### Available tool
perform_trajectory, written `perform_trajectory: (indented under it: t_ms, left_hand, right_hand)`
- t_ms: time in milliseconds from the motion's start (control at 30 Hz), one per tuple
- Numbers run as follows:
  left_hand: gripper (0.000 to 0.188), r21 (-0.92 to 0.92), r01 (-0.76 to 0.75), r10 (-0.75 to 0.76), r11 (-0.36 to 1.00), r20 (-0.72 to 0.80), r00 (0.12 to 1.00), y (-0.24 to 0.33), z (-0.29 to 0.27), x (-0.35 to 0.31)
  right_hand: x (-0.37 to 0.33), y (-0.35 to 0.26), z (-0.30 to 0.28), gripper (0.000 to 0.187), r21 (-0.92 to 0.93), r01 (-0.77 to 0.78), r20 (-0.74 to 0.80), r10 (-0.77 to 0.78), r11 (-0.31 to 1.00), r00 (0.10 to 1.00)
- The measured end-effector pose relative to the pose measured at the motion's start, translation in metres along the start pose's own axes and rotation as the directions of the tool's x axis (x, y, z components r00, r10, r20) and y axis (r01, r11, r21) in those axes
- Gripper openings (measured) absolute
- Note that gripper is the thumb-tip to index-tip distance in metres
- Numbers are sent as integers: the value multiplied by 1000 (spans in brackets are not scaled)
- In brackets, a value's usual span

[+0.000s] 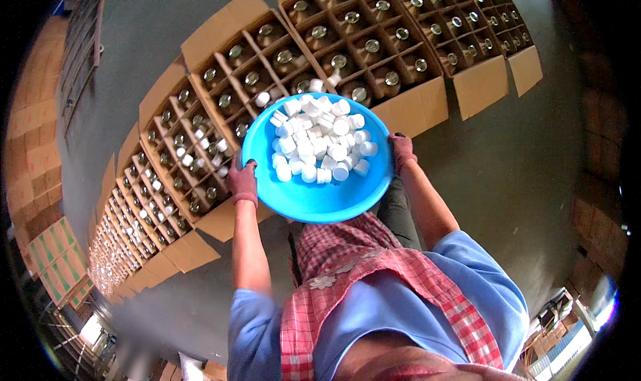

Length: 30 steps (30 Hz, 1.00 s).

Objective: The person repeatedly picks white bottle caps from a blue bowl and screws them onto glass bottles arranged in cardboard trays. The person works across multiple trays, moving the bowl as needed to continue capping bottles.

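I see the person hold both arms out in front, hands wide apart. The left hand [242, 182] grips in a dark red glove [246, 193], its thumb [251, 165] on top. The left forearm [251, 251] is bare and goes almost straight out. The right hand [402, 151], gloved too, also grips. The right forearm [427, 204] is bare and slants inward. Blue sleeves [256, 327] cover the upper arms.

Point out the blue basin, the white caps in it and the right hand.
Blue basin [304, 197], head view: bare inner wall near the lower rim.
White caps [305, 146], head view: a cap mid-pile.
Right hand [402, 151], head view: gloved middle.
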<state>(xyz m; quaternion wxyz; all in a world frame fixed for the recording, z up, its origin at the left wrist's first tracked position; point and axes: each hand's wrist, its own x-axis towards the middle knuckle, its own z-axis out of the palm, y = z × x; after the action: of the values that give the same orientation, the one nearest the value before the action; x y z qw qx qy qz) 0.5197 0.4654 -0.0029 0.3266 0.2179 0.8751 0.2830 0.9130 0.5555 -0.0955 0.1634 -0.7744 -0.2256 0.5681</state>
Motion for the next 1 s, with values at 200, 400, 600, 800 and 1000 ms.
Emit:
perform_trajectory:
  t_ms: [200, 400, 600, 800, 1000]
  left_hand:
    - [46, -39, 184, -183, 982, 15, 983, 85, 99, -20]
    - [40, -249, 110, -127, 962, -55, 990, 107, 135, -35]
    - [44, -189, 129, -142, 973, -59, 988, 100, 162, -27]
    - [48, -284, 119, -94, 952, 99, 991, 126, 189, -36]
    - [49, 73, -51, 33, 996, 229, 973, 190, 231, -41]
  right_hand:
    - [76, -55, -73, 31, -269, 108, -61, -129, 957, 990]
    - [101, -71, -124, 35, 24, -15, 16, 15, 1000, 1000]
    - [154, -42, -128, 32, -443, 60, -115, -123, 894, 986]
    - [150, -23, -161, 33, -151, 99, -106, -116, 984, 988]
    - [175, -1, -232, 25, -569, 152, -70, -231, 808, 970]
